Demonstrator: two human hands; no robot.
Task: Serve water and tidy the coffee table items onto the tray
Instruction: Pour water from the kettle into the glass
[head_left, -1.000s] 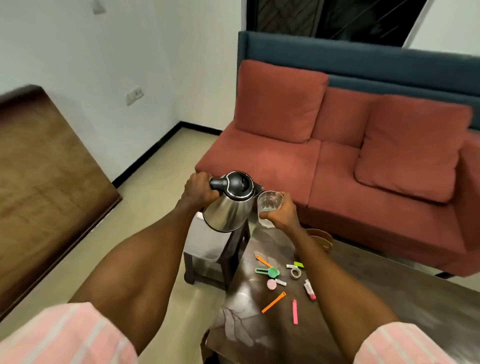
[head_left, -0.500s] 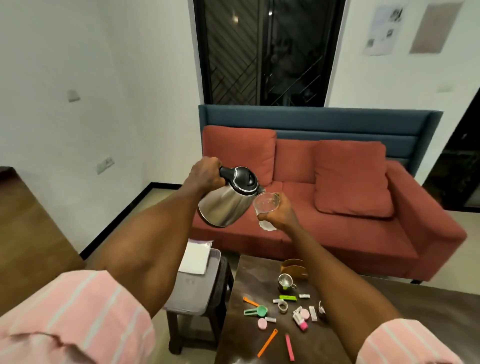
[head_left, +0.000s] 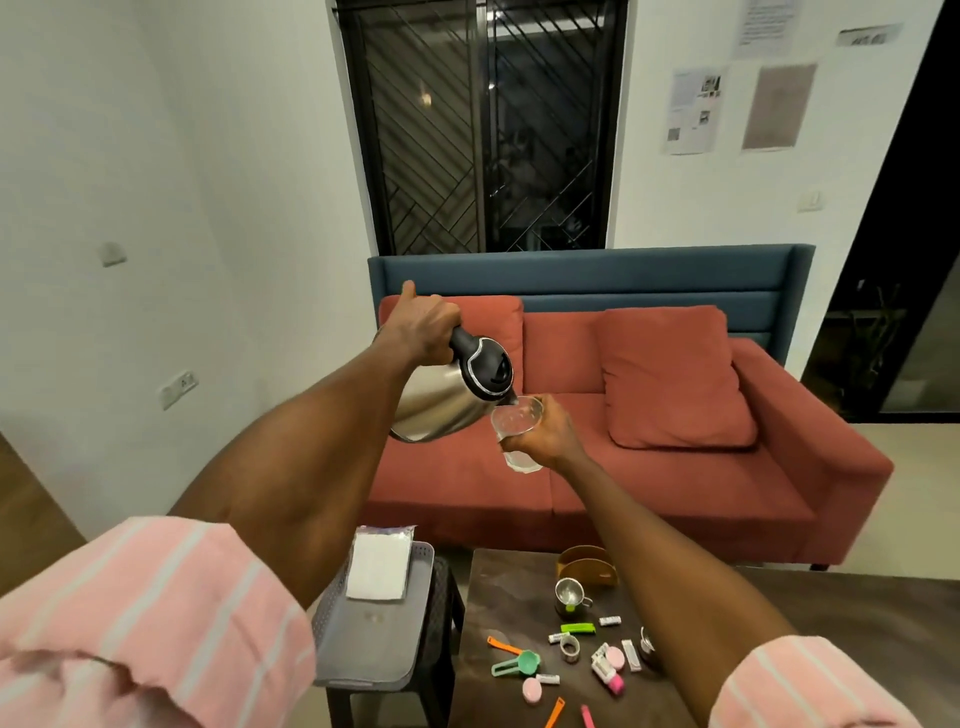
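My left hand grips the black handle of a steel kettle, tilted with its spout over a clear glass. My right hand holds that glass from the right, and some water sits in its bottom. Both are raised in front of the sofa, well above the table. Below, a grey tray rests on a dark stool and carries a white folded cloth. Small items lie on the dark coffee table: a steel cup, a green scoop, orange and pink sticks, a tape roll.
A red sofa with cushions stands behind the table, with a barred dark window above it. A brown wooden holder sits at the table's far edge. A white wall is on the left, a dark doorway on the right.
The view has lifted from the table toward the sofa and window. The kettle has tipped further, its spout now over the glass rim, and water shows in the glass.
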